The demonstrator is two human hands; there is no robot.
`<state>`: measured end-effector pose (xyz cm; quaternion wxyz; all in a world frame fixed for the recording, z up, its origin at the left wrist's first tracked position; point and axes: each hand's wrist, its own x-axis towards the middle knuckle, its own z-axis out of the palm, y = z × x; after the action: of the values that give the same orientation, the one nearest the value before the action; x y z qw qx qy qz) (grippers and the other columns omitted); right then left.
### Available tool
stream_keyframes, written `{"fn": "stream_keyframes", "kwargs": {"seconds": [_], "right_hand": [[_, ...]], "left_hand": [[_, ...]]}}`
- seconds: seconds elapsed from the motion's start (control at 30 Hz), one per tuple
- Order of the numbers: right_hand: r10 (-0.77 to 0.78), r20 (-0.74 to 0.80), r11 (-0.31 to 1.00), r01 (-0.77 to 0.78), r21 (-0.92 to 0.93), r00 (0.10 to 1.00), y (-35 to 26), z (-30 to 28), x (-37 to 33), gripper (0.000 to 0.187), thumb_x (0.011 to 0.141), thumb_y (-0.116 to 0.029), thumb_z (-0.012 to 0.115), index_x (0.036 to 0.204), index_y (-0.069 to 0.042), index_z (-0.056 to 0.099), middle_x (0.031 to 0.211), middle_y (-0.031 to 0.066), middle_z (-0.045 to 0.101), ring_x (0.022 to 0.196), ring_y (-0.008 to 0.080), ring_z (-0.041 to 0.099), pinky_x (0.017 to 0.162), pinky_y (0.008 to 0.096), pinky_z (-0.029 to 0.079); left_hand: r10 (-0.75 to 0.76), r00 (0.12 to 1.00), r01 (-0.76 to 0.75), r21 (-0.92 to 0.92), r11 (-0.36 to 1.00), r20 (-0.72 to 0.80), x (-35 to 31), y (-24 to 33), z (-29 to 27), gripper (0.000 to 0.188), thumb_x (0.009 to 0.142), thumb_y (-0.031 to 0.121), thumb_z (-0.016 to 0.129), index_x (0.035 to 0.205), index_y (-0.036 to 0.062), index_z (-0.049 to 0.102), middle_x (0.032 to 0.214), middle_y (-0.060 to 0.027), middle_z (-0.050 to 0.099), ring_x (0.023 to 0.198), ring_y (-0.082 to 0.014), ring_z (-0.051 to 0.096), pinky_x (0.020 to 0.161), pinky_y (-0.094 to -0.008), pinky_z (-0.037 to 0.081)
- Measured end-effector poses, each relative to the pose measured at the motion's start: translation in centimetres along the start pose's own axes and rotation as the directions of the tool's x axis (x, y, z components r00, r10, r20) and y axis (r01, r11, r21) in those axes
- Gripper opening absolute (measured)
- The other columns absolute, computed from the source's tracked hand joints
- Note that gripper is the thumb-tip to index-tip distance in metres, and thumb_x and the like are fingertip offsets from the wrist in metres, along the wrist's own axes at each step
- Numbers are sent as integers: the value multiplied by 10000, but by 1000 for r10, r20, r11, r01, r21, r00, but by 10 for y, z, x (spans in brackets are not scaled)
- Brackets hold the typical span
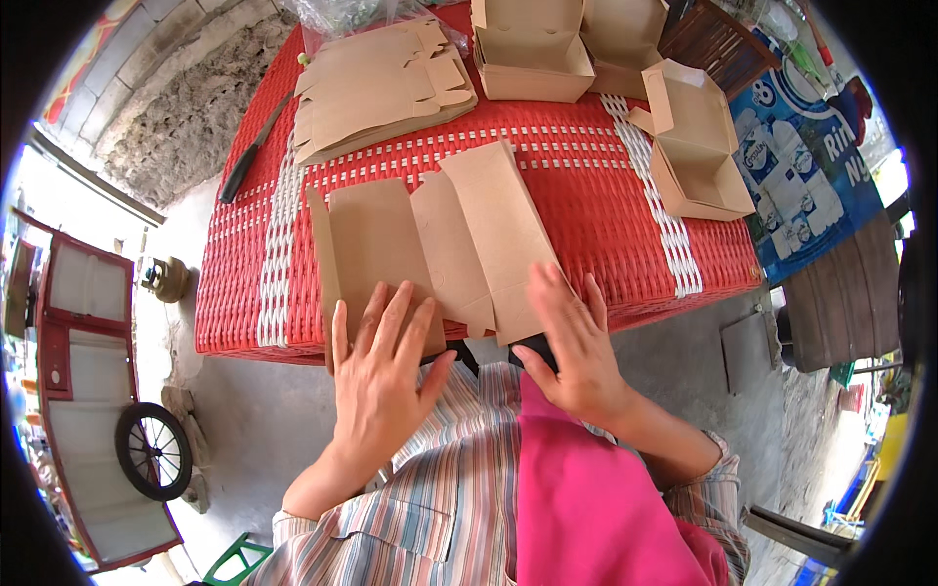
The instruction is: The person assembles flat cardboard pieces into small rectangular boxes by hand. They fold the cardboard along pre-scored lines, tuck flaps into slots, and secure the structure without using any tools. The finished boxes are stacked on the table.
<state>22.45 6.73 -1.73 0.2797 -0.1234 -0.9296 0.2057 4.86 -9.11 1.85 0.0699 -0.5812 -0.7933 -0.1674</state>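
Note:
A brown cardboard box blank (451, 256), partly unfolded, lies at the near edge of the red woven table. Its left side flap stands up, and the right panel is tilted. My left hand (379, 344) rests with fingers spread over the near end of the left panel, its thumb out to the right. My right hand (576, 344), slightly blurred, has its fingers stretched out against the near right edge of the blank. That hand's thumb lies lower, by a dark thing beneath the blank that I cannot make out.
A stack of flat box blanks (376, 93) lies at the back left, beside a dark-handled knife (256, 146). Folded open boxes (532, 63) stand at the back, another open box (699, 166) on the right. Clear plastic (342, 14) lies at the far edge of the red table (611, 210).

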Motion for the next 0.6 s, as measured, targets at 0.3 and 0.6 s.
{"fn": "stream_keyframes", "kwargs": {"seconds": [0.3, 0.6], "right_hand": [[-66, 24, 986, 61, 154, 998, -16, -55, -1, 535, 864, -31, 676, 1371, 13, 510, 1279, 201, 582, 1105, 330, 639, 989, 391, 472], [-259, 224, 965, 263, 11, 940, -19, 27, 66, 576, 829, -290, 732, 1343, -90, 565, 1305, 104, 570, 1281, 270, 524, 1107, 496, 369]], "left_hand": [[-39, 999, 41, -177, 983, 12, 1, -6, 21, 693, 846, 136, 724, 1456, 26, 414, 1544, -177, 378, 1438, -346, 359, 1140, -524, 333], [-111, 994, 110, -145, 983, 0, -8, -16, -9, 644, 734, 30, 773, 1310, 19, 486, 1342, -146, 551, 1358, -310, 476, 1052, -456, 419]]}}
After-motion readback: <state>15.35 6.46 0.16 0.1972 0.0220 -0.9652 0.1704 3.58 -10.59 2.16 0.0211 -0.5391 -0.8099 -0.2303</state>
